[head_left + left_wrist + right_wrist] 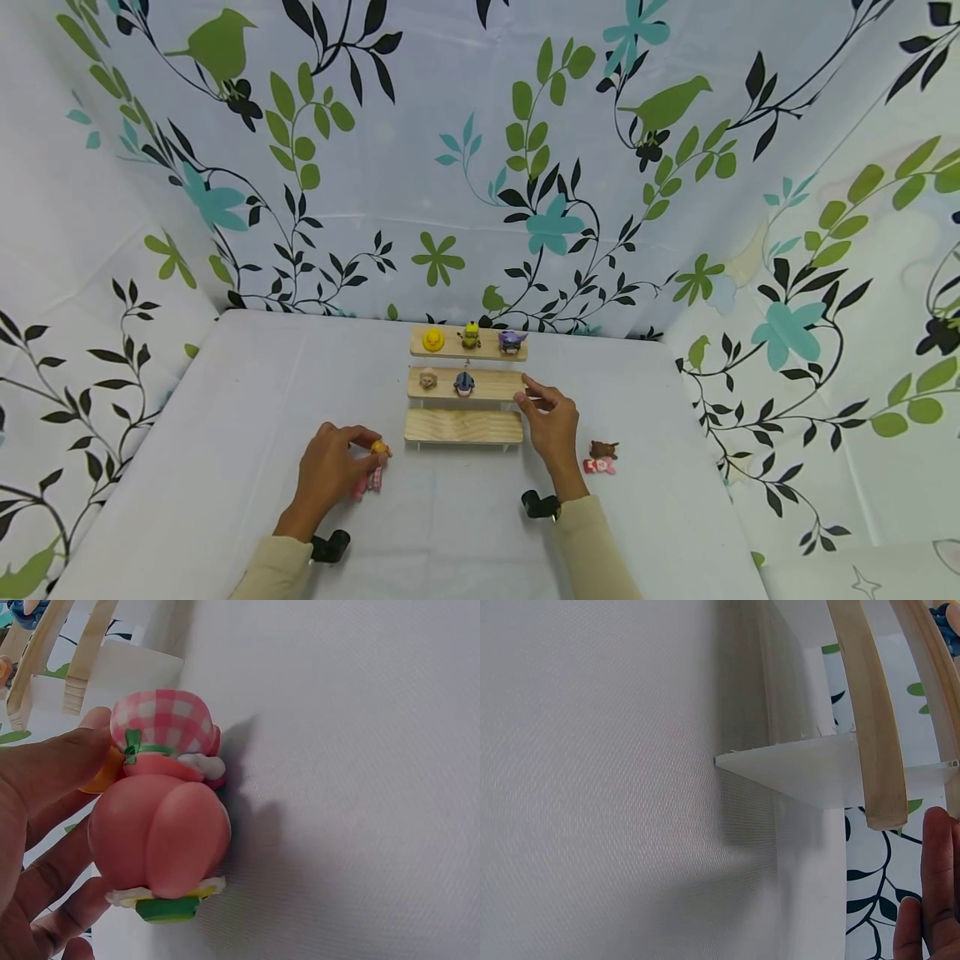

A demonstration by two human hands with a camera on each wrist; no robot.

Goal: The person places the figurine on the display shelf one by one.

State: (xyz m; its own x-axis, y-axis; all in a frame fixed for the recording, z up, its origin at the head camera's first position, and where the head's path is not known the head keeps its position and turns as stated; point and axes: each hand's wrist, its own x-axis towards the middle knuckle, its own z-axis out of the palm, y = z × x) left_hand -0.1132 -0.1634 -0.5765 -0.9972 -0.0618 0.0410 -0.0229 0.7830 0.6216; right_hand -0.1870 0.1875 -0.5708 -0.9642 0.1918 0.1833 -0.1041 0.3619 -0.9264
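- Three wooden tiers make up the stand (463, 426), which is on the white table (225, 467) near the middle of its far edge.
- Top tier: a yellow figurine (432, 339) towards the left end, a yellow-green figurine (470, 335) mid-length, a purple figurine (512, 340) by the right end.
- Middle tier: a tan figurine (427, 379) near the left end, a blue-grey figurine (464, 384) around the centre. The lowest tier shows bare wood.
- Left hand (327, 467): thumb and fingers pinch a small orange figurine (380, 447) off the stand's left front corner; a pink figurine (367, 481) is just beside it.
- Right hand (553, 421): at the right end of the middle tier, fingers extended rather than curled; how firmly they touch is hard to judge.
- A brown figurine (603, 450) and a red-and-pink figurine (599, 467) lie close together between the stand and the table's right edge.
- Only the left wrist view makes out the pink figurine's checked top, green bow and green-and-yellow end.
- Only the right wrist view shows clearly a pale upright panel (802, 769) under the wood.
- Any lettering on the figurines is too small to read.
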